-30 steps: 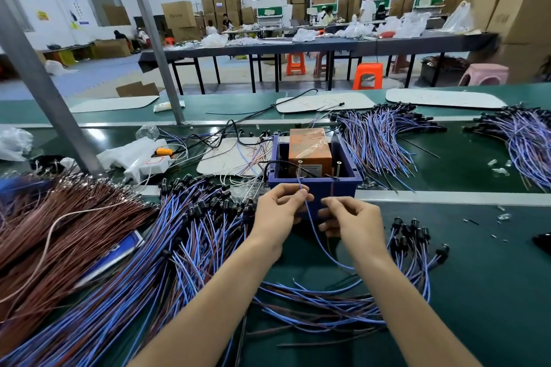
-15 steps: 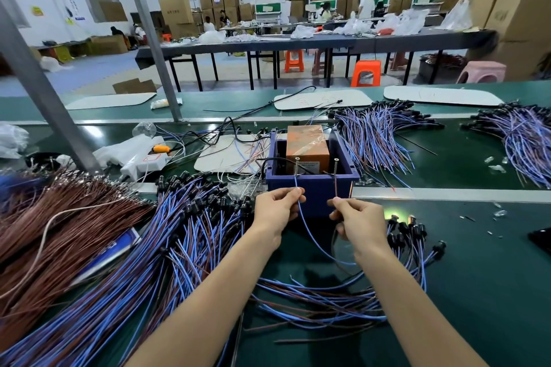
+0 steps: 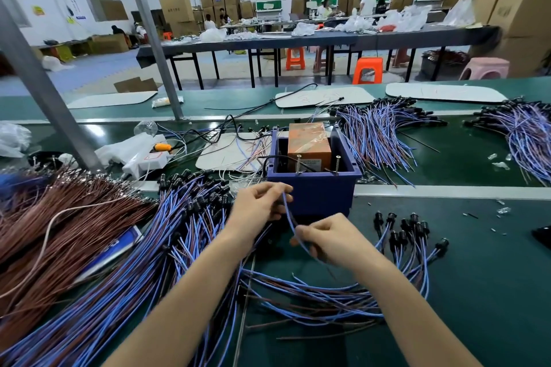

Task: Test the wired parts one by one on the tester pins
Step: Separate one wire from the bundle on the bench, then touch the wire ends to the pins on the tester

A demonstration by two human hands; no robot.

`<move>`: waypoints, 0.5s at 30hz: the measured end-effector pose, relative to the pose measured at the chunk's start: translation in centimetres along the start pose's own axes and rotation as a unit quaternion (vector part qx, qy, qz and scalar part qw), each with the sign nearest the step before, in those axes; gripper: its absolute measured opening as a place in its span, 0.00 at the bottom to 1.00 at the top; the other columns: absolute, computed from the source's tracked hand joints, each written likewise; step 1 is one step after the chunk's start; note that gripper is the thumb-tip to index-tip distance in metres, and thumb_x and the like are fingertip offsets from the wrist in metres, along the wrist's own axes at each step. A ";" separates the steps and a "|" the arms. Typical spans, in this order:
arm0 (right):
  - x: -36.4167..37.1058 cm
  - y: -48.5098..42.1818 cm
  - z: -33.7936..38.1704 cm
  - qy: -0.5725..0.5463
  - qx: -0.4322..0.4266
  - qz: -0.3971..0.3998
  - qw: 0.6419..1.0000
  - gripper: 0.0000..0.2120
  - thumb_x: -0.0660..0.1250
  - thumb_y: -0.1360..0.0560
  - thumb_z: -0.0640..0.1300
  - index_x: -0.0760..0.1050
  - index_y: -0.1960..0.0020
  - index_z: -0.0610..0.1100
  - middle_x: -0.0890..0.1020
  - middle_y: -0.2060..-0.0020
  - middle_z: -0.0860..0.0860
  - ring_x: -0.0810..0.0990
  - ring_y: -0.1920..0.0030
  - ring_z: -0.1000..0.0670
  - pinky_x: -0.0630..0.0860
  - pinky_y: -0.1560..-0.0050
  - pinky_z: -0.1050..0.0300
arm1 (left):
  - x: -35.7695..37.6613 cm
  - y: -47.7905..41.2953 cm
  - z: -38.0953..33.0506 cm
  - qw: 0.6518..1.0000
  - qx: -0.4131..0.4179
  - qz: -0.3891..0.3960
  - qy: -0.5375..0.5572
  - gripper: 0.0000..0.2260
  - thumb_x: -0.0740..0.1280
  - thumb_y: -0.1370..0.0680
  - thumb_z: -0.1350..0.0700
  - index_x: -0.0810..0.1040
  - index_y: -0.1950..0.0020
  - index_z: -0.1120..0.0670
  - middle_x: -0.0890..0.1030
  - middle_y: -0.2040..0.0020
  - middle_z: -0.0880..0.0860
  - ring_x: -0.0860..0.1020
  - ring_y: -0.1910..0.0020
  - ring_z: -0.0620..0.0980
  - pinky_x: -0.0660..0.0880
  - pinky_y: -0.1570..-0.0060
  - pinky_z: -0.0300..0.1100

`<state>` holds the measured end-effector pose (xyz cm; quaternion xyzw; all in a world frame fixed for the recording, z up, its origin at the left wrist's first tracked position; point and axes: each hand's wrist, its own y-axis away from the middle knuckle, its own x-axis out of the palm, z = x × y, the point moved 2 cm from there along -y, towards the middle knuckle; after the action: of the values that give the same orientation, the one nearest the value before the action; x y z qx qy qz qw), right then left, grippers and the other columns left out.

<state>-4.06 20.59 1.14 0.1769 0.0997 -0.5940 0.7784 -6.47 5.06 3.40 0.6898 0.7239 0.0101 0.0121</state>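
Here we go, left hand [image 3: 259, 205] up top, grip pinching a blue wire [image 3: 286, 211], right hand [image 3: 331, 240] lower, grip curled round the same wire, both just before the blue box [image 3: 313, 193] mid-way along the table [image 3: 492, 292], two pins [image 3: 298, 163] upright inside, wire pile [image 3: 179, 247] toward the left edge

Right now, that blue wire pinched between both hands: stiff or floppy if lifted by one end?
Probably floppy: the blue wire bends in a slack curve between the left hand and right hand. Likely light, since a fingertip pinch holds it. It may snag: it trails toward the tangled wires below.
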 end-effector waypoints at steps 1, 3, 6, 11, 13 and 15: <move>0.3 0.3 0.1 0.026 -0.001 0.035 0.999 0.14 0.67 0.23 0.50 0.85 0.62 0.45 0.73 0.79 0.53 0.64 0.79 0.57 0.62 0.75 0.65 | -1.6 -0.1 -0.6 0.999 0.017 -0.018 -0.022 0.09 0.64 0.20 0.58 0.82 0.56 0.53 0.84 0.65 0.47 0.77 0.69 0.42 0.75 0.67 0.33; 0.6 0.7 0.2 0.090 -0.005 0.077 0.993 0.14 0.67 0.24 0.54 0.85 0.62 0.48 0.70 0.82 0.56 0.61 0.81 0.57 0.60 0.77 0.66 | -5.3 -0.5 -1.8 0.986 0.059 -0.092 -0.128 0.07 0.65 0.21 0.57 0.82 0.54 0.51 0.84 0.62 0.47 0.78 0.65 0.43 0.75 0.65 0.34; 1.1 0.8 -0.1 0.121 -0.003 0.095 0.988 0.13 0.68 0.25 0.57 0.83 0.59 0.49 0.65 0.83 0.56 0.61 0.80 0.57 0.60 0.76 0.65 | -9.8 -0.8 -2.3 0.899 0.070 -0.149 -0.405 0.04 0.68 0.23 0.55 0.81 0.50 0.50 0.82 0.55 0.48 0.78 0.57 0.46 0.75 0.52 0.40; 1.8 0.3 -0.4 0.115 0.007 0.090 0.989 0.20 0.67 0.24 0.56 0.81 0.55 0.38 0.66 0.77 0.52 0.68 0.77 0.55 0.66 0.72 0.66 | -10.2 0.6 1.0 0.840 0.003 -0.071 -0.539 0.08 0.70 0.25 0.48 0.77 0.50 0.49 0.79 0.58 0.49 0.78 0.59 0.49 0.78 0.54 0.46; 2.3 0.1 -0.5 0.117 0.006 0.095 0.989 0.22 0.66 0.24 0.55 0.79 0.54 0.34 0.69 0.72 0.48 0.71 0.76 0.55 0.66 0.72 0.66 | -9.4 0.8 1.7 0.808 0.019 -0.093 -0.581 0.09 0.69 0.25 0.46 0.74 0.50 0.49 0.76 0.59 0.48 0.77 0.57 0.50 0.77 0.56 0.47; 2.7 0.1 -0.6 0.117 0.007 0.102 0.988 0.22 0.66 0.23 0.55 0.78 0.51 0.33 0.71 0.67 0.46 0.72 0.76 0.55 0.67 0.72 0.65 | -8.7 0.8 1.9 0.786 0.029 -0.113 -0.607 0.10 0.68 0.24 0.45 0.72 0.50 0.50 0.74 0.57 0.48 0.76 0.55 0.50 0.73 0.60 0.44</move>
<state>-3.23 18.44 -0.38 0.2599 0.1674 -0.4870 0.8169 -5.21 -3.64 1.56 0.4673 0.6401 -0.4328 0.4296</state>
